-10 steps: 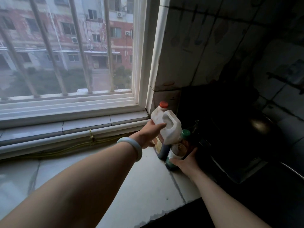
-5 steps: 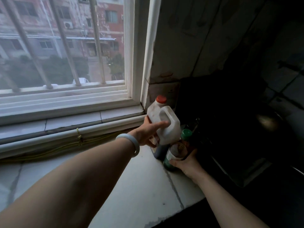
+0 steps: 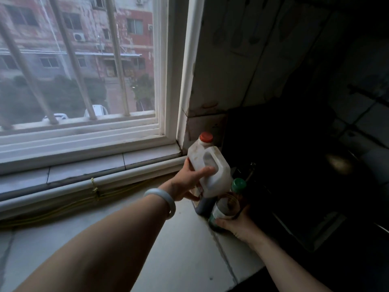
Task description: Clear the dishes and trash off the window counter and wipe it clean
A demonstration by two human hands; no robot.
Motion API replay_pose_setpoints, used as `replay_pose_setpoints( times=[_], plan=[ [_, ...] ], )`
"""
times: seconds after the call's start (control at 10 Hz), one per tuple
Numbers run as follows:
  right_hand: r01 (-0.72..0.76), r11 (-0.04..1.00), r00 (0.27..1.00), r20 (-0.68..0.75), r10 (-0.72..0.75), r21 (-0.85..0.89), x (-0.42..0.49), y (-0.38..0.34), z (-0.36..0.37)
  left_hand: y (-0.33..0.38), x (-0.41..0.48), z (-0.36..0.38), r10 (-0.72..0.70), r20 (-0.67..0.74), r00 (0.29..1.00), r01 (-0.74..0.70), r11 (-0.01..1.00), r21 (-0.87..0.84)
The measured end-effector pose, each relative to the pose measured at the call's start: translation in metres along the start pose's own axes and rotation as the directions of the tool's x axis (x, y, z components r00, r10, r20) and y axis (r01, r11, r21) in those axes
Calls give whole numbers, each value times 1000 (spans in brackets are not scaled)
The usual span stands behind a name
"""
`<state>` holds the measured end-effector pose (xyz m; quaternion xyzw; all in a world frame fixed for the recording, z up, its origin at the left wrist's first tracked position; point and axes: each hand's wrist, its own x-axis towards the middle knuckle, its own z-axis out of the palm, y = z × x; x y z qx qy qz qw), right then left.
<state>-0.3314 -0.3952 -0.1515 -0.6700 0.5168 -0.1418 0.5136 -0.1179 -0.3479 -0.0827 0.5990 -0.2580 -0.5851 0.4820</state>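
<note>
Right of centre, at the window (image 3: pixel 168 81) corner: my left hand (image 3: pixel 185 184) grips the jug (image 3: pixel 212 165), tilted over the counter (image 3: pixel 168 260). My right hand (image 3: pixel 240 226) holds the bottle (image 3: pixel 226 206) low, just beside the jug.

**Shadow and Frame Edges Conceal Much**

The right side of the scene is sunk in deep shadow, and what stands there cannot be made out. The lower part of the white jug (image 3: pixel 212 165) is partly covered by the left hand (image 3: pixel 185 183) and by the green-capped bottle (image 3: pixel 226 207). Most of the fingers of the right hand (image 3: pixel 237 225) are hidden behind that bottle, whose label is too blurred to be read. Both forearms are cut off by the bottom edge.
</note>
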Motion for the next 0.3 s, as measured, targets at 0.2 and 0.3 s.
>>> replay_pose_setpoints(
  times=[0.2, 0.3],
  plan=[
    [-84, 996, 996, -10, 83, -10, -8, -7, 6, -2, -13, 12, 57, -44, 997, -59, 996, -63],
    [-114, 993, 993, -42, 113, -20, -13, -8, 14, -8, -24, 21, 19, -82, 996, -26, 996, -85]
  ],
)
